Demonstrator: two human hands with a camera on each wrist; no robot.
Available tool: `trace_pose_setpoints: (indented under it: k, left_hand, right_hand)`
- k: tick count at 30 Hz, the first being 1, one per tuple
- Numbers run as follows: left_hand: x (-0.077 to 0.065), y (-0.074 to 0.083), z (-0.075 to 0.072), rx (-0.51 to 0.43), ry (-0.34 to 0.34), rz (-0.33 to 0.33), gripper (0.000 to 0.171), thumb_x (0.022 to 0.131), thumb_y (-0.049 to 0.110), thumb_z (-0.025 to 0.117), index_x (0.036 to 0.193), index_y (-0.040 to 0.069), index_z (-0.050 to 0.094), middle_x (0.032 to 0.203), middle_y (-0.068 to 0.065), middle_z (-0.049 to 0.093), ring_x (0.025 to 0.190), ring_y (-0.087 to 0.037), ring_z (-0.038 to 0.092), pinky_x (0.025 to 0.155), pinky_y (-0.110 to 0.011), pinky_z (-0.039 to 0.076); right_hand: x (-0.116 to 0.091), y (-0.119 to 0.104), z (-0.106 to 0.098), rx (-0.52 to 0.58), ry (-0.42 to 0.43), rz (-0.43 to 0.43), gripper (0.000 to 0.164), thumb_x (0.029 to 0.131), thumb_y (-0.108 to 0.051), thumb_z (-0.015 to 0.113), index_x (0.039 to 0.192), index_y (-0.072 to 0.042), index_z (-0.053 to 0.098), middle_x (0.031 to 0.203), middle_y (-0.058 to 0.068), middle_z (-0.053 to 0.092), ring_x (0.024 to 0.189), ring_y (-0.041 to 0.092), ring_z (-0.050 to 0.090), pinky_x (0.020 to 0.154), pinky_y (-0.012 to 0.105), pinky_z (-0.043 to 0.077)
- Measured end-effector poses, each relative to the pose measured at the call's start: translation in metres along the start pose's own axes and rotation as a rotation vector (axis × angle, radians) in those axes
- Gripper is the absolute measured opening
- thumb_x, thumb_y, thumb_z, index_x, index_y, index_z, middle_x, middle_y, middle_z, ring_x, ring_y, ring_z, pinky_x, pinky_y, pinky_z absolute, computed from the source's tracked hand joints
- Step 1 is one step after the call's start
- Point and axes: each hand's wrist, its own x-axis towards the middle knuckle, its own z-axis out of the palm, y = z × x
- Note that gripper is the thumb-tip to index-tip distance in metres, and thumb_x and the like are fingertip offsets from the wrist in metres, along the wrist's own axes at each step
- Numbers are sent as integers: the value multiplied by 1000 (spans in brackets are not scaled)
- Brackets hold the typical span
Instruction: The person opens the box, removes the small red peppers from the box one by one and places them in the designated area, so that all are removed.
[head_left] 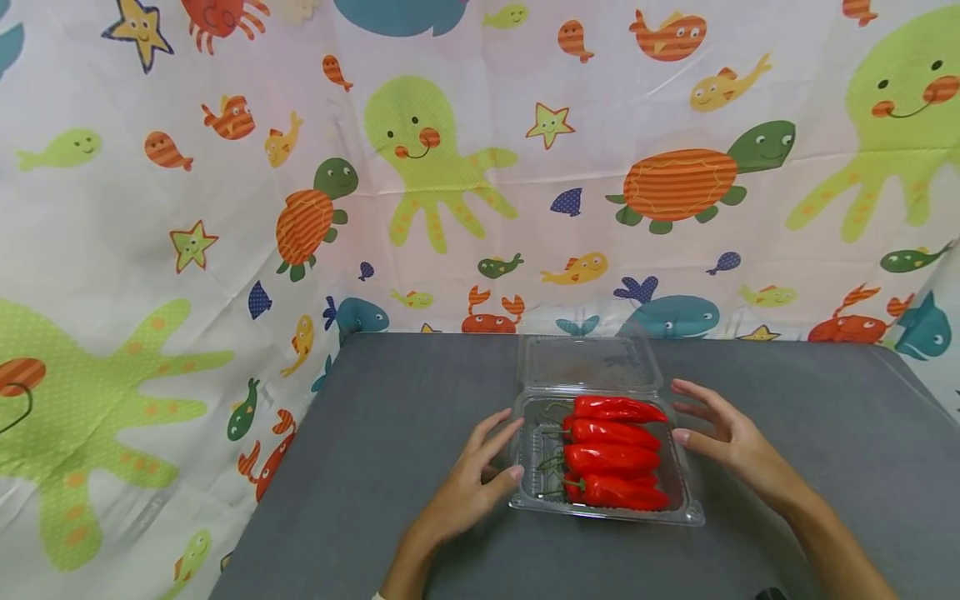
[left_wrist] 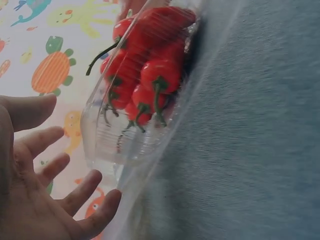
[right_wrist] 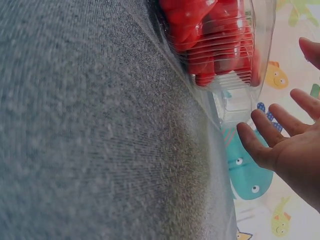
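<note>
Left hand [head_left: 474,487]: open, fingers spread and slightly bent, thumb apart, nothing held. Right hand [head_left: 733,440]: same, fingers extended, thumb apart, nothing held. Clear plastic container [head_left: 537,475] sits between the two, left fingertips just beside one side wall, right fingertips just beside the other; can't confirm contact on either side. Lid [head_left: 588,364] is flipped open, beyond both hands on the container's far side. Red peppers [head_left: 611,459] are inside, four on top in a row running away from the hands, more partly showing underneath. Green stems [head_left: 553,461] point at the left hand, pepper tips at the right. Gray table [head_left: 360,500] under it all; sea-creature curtain [head_left: 480,287] past the hands and along the left hand's outer side.
</note>
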Motion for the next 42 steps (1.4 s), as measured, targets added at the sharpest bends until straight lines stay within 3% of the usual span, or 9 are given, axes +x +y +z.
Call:
trace_pose_setpoints:
  k: [3, 8, 14, 21, 25, 29, 32, 37, 42]
  left_hand:
    - [8, 0, -3, 1, -11, 22, 61, 107, 24, 61, 164, 21, 42, 175, -2, 23, 153, -27, 36, 106, -56, 49]
    - [20, 2, -12, 5, -38, 42, 59, 106, 21, 60, 163, 15, 45, 175, -5, 24, 154, -30, 37, 108, -61, 47]
    - [31, 0, -20, 3, -81, 44, 58, 106, 16, 60, 162, 15, 46, 175, -4, 26, 156, -29, 34, 112, -60, 46]
    - [34, -2, -24, 17, -129, 25, 60, 104, 12, 63, 162, 14, 46, 175, -5, 25, 156, -35, 32, 109, -61, 49]
    - [34, -3, -23, 16, -146, -9, 62, 103, 10, 64, 162, 15, 45, 176, -1, 25, 157, -33, 32, 111, -60, 48]
    - [35, -4, -21, 22, -151, -24, 64, 101, 10, 65, 162, 13, 46, 175, 0, 27, 156, -32, 33, 111, -61, 48]
    - [35, -5, -20, 27, -155, -34, 64, 100, 9, 66, 161, 11, 47, 175, 1, 28, 156, -31, 34, 111, -60, 48]
    - [36, -7, -19, 25, -158, -40, 64, 99, 10, 67, 160, 9, 47, 175, 3, 28, 157, -30, 33, 112, -61, 47]
    - [36, -9, -19, 35, -154, -32, 64, 99, 11, 67, 160, 8, 48, 175, 3, 28, 157, -29, 33, 112, -61, 47]
  right_hand:
    - [-1, -2, 0, 2, 2, -1, 72, 106, -25, 64, 168, -21, 28, 169, 20, 28, 144, 36, 43, 92, 22, 55]
    - [-4, -6, 1, -10, 5, -11, 72, 105, -24, 65, 168, -23, 29, 169, 19, 29, 143, 35, 44, 92, 22, 56]
    - [-8, -13, 4, -36, 19, -60, 72, 104, -21, 67, 167, -25, 32, 168, 16, 33, 140, 18, 47, 95, 21, 54]
    - [-12, -28, 9, -118, 45, -118, 74, 101, -18, 72, 165, -27, 36, 165, 10, 40, 138, 5, 45, 101, 17, 47]
    - [-14, -39, 15, -184, 60, -121, 77, 97, -21, 77, 163, -27, 39, 161, 7, 44, 136, 13, 46, 99, 21, 50]
    - [-16, -48, 20, -211, 57, -111, 78, 94, -24, 80, 162, -24, 42, 159, 5, 47, 134, 25, 50, 98, 36, 55]
    - [-18, -52, 23, -202, 47, -112, 77, 93, -24, 81, 160, -23, 44, 157, 6, 49, 130, 19, 54, 94, 38, 57]
    - [-20, -55, 26, -175, 19, -117, 72, 93, -23, 80, 158, -24, 49, 152, 8, 54, 124, 4, 56, 89, 30, 59]
    - [-20, -57, 29, -119, -38, -77, 68, 94, -25, 79, 155, -19, 51, 152, 9, 55, 128, 32, 57, 85, 32, 60]
